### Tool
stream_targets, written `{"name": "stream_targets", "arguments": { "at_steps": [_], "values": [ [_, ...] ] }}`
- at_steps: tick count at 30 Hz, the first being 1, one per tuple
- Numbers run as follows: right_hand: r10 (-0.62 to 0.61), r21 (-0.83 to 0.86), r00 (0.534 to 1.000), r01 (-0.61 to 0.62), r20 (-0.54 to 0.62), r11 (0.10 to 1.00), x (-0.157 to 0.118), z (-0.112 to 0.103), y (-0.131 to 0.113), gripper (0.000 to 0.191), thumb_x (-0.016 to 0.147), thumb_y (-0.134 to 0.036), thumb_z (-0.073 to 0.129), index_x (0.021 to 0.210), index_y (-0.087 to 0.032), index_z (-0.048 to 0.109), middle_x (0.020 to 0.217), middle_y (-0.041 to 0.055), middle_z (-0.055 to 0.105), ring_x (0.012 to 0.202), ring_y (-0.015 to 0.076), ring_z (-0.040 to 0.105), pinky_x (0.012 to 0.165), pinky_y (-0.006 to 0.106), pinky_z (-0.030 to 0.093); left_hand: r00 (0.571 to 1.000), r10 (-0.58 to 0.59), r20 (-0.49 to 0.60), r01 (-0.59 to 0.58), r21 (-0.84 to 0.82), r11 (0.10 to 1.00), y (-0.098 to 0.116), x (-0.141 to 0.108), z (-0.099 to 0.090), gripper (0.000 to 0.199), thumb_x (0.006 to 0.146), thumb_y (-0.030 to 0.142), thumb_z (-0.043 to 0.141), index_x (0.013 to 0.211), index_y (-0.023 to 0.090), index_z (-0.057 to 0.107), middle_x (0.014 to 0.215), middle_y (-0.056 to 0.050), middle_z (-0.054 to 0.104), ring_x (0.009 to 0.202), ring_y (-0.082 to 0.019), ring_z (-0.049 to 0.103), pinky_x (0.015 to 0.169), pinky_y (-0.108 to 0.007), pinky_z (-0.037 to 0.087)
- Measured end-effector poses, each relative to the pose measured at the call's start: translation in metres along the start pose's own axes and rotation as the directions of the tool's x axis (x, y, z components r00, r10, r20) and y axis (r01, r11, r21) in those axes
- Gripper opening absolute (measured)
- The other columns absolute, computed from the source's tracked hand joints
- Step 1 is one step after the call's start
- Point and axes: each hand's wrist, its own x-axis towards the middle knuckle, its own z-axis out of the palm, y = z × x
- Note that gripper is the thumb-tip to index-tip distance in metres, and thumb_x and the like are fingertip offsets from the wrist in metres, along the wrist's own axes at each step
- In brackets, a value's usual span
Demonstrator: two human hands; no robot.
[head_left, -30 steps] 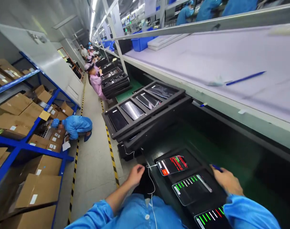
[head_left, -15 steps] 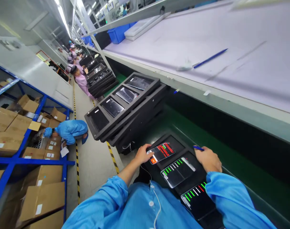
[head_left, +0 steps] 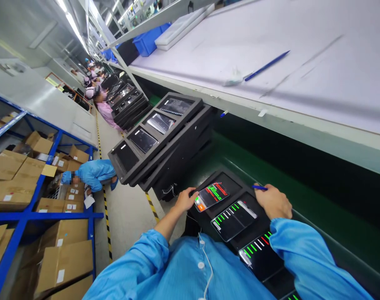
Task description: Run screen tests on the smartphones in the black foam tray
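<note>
A black tray [head_left: 205, 177] lies before me, bearing several phones with lit screens. My left hand [head_left: 186, 199] is at the edge of the phone with red and green text [head_left: 212, 196], which sits partly over its slot; whether the fingers grip it is hard to tell. Below it lies a phone with green and white bars [head_left: 233, 220], and further down another with green, white and red bars [head_left: 261, 255]. My right hand [head_left: 273, 201] is closed on a blue pen [head_left: 259, 188] beside the tray's right edge.
Stacked black trays with phones [head_left: 155, 137] stand ahead. A white bench [head_left: 271, 33] with another blue pen [head_left: 266, 66] runs above right. Box shelves [head_left: 40, 216] and a crouching person in blue [head_left: 94, 173] are at left.
The view has shifted slightly. My left thumb has drawn back from the phone's screen to its edge, and more green text shows there. My right hand still holds the pen.
</note>
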Motion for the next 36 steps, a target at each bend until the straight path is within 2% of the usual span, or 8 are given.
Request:
{"name": "stream_targets", "arguments": {
  "at_steps": [3, 6, 11, 17, 22, 28, 36],
  "values": [
    [0.130, -0.091, 0.987, -0.122, 0.096, 0.988, -0.010, -0.012, -0.014, 0.055, 0.103, -0.056, 0.056, 0.124, -0.012, 0.079, 0.111, 0.0308, 0.073, 0.113, 0.0459, 0.071, 0.096, 0.055, 0.049, 1.000, -0.001, 0.023, 0.001, 0.024, 1.000, -0.002, -0.003, -0.002, 0.047, 0.108, 0.039, 0.063, 0.148, 0.017, 0.072, 0.153, -0.014, 0.069, 0.146, -0.031, 0.064, 0.129, -0.044, 0.045],
    [0.121, -0.104, 0.986, -0.109, 0.117, 0.989, -0.017, -0.020, -0.022, 0.058, 0.106, -0.056, 0.051, 0.129, -0.010, 0.078, 0.117, 0.0331, 0.073, 0.118, 0.0435, 0.070, 0.094, 0.052, 0.046, 0.999, -0.015, 0.036, 0.014, 0.025, 1.000, -0.002, -0.006, -0.004, 0.050, 0.110, 0.041, 0.059, 0.152, 0.017, 0.069, 0.157, -0.013, 0.065, 0.151, -0.030, 0.059, 0.131, -0.044, 0.042],
    [0.094, -0.120, 0.990, -0.081, 0.103, 0.989, -0.020, -0.023, -0.025, 0.058, 0.108, -0.055, 0.049, 0.126, -0.008, 0.079, 0.113, 0.0338, 0.073, 0.116, 0.0427, 0.071, 0.092, 0.051, 0.046, 0.998, -0.028, 0.048, 0.026, 0.037, 0.999, -0.004, -0.008, -0.002, 0.053, 0.112, 0.041, 0.056, 0.156, 0.015, 0.066, 0.158, -0.014, 0.063, 0.151, -0.032, 0.059, 0.131, -0.045, 0.043],
    [0.139, -0.239, 0.981, -0.103, 0.136, 0.966, -0.026, -0.029, -0.035, 0.057, 0.108, -0.057, 0.039, 0.132, -0.018, 0.074, 0.120, 0.0266, 0.075, 0.119, 0.0418, 0.072, 0.095, 0.047, 0.054, 0.998, -0.050, 0.044, 0.048, 0.052, 0.998, -0.007, -0.007, -0.002, 0.055, 0.110, 0.046, 0.058, 0.158, 0.020, 0.065, 0.158, -0.011, 0.064, 0.150, -0.031, 0.060, 0.130, -0.042, 0.045],
    [0.145, -0.254, 0.977, -0.102, 0.157, 0.962, -0.031, -0.035, -0.041, 0.060, 0.108, -0.057, 0.035, 0.134, -0.018, 0.072, 0.124, 0.0258, 0.075, 0.122, 0.0422, 0.072, 0.096, 0.047, 0.055, 0.998, -0.041, 0.049, 0.038, 0.049, 0.998, -0.006, -0.008, -0.002, 0.055, 0.110, 0.047, 0.056, 0.158, 0.021, 0.065, 0.158, -0.010, 0.064, 0.150, -0.031, 0.060, 0.130, -0.043, 0.045],
    [0.141, -0.256, 0.977, -0.098, 0.157, 0.962, -0.026, -0.033, -0.038, 0.061, 0.107, -0.059, 0.035, 0.134, -0.019, 0.073, 0.121, 0.0252, 0.075, 0.120, 0.0413, 0.073, 0.096, 0.047, 0.056, 0.998, -0.038, 0.049, 0.035, 0.055, 0.998, -0.006, -0.009, 0.001, 0.059, 0.109, 0.047, 0.057, 0.160, 0.018, 0.062, 0.160, -0.013, 0.062, 0.151, -0.031, 0.060, 0.130, -0.044, 0.045],
    [0.114, -0.226, 0.987, -0.086, 0.110, 0.970, -0.011, -0.018, -0.021, 0.062, 0.102, -0.062, 0.040, 0.128, -0.020, 0.077, 0.115, 0.0281, 0.076, 0.113, 0.0481, 0.075, 0.087, 0.054, 0.059, 0.997, -0.060, 0.053, 0.058, 0.037, 0.998, 0.003, -0.017, 0.002, 0.066, 0.105, 0.050, 0.062, 0.161, 0.016, 0.061, 0.162, -0.013, 0.061, 0.151, -0.033, 0.059, 0.132, -0.044, 0.044]
  ]
}}
